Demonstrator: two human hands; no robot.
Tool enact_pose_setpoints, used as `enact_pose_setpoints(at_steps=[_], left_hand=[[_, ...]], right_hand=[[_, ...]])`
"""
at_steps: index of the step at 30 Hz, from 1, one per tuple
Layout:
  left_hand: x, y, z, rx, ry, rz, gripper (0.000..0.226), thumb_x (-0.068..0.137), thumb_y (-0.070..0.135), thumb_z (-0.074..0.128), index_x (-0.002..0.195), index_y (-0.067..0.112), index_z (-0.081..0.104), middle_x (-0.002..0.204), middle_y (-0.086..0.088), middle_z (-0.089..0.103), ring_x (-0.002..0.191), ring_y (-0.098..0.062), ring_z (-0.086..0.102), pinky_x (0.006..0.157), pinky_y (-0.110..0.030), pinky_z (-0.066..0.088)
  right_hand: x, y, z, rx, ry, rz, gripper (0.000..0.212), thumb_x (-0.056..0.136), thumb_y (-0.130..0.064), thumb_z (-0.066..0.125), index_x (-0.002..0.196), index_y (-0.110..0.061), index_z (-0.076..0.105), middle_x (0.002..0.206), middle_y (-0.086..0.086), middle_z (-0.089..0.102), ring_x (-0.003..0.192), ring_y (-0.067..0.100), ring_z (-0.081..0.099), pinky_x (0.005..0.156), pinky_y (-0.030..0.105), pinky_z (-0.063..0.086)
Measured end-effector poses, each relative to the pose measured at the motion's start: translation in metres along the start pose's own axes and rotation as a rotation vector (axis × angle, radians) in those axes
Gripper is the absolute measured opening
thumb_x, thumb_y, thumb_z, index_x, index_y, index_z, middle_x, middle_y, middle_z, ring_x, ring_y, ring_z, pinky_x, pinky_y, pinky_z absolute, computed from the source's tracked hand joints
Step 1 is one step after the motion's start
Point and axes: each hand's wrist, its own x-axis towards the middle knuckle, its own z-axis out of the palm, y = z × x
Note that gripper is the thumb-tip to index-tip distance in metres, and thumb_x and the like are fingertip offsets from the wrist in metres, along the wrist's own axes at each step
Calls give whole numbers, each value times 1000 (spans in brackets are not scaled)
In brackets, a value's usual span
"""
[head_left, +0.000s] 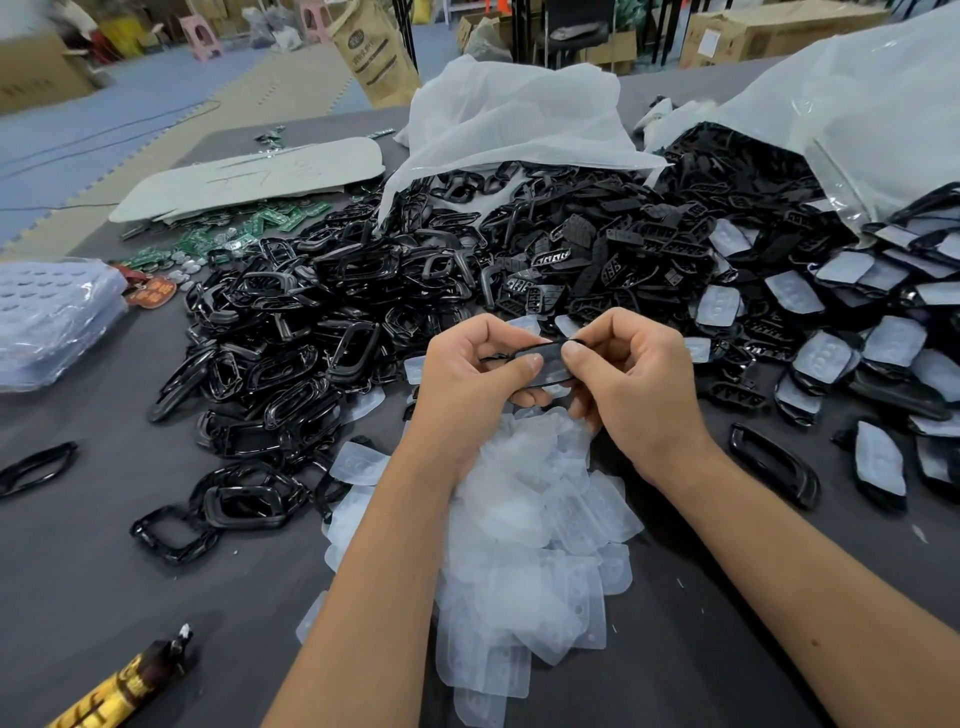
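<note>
The black frame (540, 349) is a glossy plastic ring of long, rounded shape, held above the bench with its long side running from 9 to 3 o'clock. The left hand (470, 371) pinches its 9 o'clock end and the right hand (631, 374) its 3 o'clock end. A translucent pad (551, 370) shows in its window.

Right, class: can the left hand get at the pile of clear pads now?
Probably yes: the pile of clear pads lies just under the left hand, nothing between, though it and the right hand pinch a black frame.
</note>
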Motion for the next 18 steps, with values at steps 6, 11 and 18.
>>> enact_pose_setpoints(at_steps=[6,11,18], left_hand=[[1,-2,-1,-11,5,8,20,92,-9,68,85,9,68,82,-9,76,58,-20,71,55,-22,56],[1,-2,0,-29,-35,26,16,92,-10,68,89,6,67,85,-7,76,62,-18,72,58,-23,58],[2,-2,-1,-43,-30,17,19,90,-10,71,93,8,69,78,-6,74,55,-15,68,56,-23,57]], right_hand=[[0,0,0,40,-63,-23,7,90,-16,64,84,-17,65,60,6,65,47,24,63,39,27,45],[1,0,-1,53,-48,-7,11,93,-10,74,84,-10,67,59,3,66,44,18,60,39,25,44],[0,-1,-2,113,-34,20,6,96,-10,73,93,-8,69,63,9,66,41,20,60,37,27,45]])
